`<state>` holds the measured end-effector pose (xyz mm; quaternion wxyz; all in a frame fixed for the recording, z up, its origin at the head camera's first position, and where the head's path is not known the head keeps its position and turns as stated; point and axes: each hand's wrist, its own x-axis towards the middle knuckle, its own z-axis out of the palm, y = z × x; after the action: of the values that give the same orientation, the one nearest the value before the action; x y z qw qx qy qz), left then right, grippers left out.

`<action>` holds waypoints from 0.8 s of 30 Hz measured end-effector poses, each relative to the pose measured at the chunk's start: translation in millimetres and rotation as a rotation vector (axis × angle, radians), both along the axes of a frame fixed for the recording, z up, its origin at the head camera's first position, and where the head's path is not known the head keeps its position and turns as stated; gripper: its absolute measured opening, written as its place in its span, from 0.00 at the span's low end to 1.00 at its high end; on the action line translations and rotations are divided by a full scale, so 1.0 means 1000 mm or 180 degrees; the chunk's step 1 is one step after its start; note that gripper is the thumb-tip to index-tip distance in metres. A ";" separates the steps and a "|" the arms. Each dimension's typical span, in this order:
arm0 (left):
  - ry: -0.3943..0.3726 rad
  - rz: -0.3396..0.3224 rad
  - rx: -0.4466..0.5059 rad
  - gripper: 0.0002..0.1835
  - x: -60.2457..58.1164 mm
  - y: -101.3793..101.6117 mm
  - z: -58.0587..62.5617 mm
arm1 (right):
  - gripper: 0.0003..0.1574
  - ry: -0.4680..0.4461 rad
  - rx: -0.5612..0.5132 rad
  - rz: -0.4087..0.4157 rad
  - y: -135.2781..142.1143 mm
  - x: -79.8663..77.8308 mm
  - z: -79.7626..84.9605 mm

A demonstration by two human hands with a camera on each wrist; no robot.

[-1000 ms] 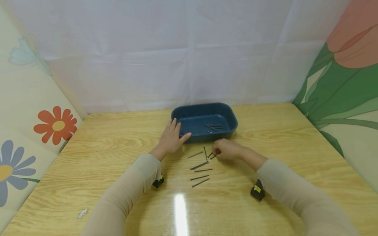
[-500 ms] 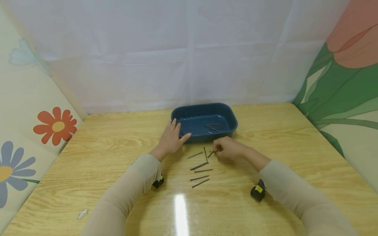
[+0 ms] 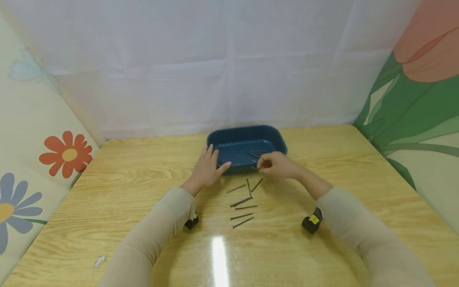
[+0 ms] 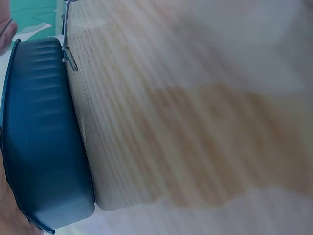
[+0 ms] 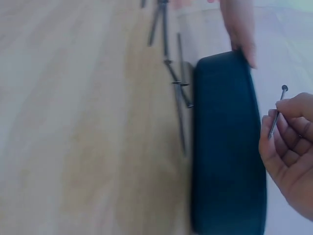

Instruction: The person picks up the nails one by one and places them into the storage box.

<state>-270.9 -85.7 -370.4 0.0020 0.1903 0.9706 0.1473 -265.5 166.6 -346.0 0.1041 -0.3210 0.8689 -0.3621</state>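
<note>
My left hand (image 3: 206, 169) rests at the left front corner of a dark blue plastic bin (image 3: 238, 169), fingers straight across its rim and thumb along the front edge. Over the bin's front right rim, my right hand (image 3: 280, 166) pinches a nail (image 5: 274, 122) between thumb and fingers; its head points up in the right wrist view. Inside the bin, several nails (image 3: 257, 152) lie toward the right, partly hidden by that hand. Several loose nails (image 3: 243, 222) are spread on the table in front of the bin, some touching or crossing.
A wood-grain table (image 3: 143, 171) carries everything. Behind the bin hangs a white cloth (image 3: 201, 79), and flower-painted panels flank both sides. Black wrist devices with yellow marks, such as the right one (image 3: 312, 224), sit under the sleeves.
My right hand has lifted a nail off the table and moved up and forward to the bin's front rim. The left hand and the bin stay put.
</note>
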 end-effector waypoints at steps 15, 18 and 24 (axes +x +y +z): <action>0.0026 -0.0003 -0.0057 0.42 -0.003 0.000 -0.002 | 0.09 -0.0176 -0.0280 -0.0685 -0.018 -0.036 0.022; 0.0019 0.0012 -0.0043 0.42 -0.003 0.000 -0.002 | 0.10 -0.0112 -0.0143 -0.0764 -0.022 -0.046 0.016; -0.0022 -0.0009 -0.0035 0.42 -0.002 0.000 0.000 | 0.11 -0.0137 0.0139 -0.0830 -0.029 -0.064 0.003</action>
<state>-273.2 -85.3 -370.8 0.0065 0.1912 0.9711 0.1427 -329.2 137.1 -342.7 0.0816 -0.1951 0.9085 -0.3603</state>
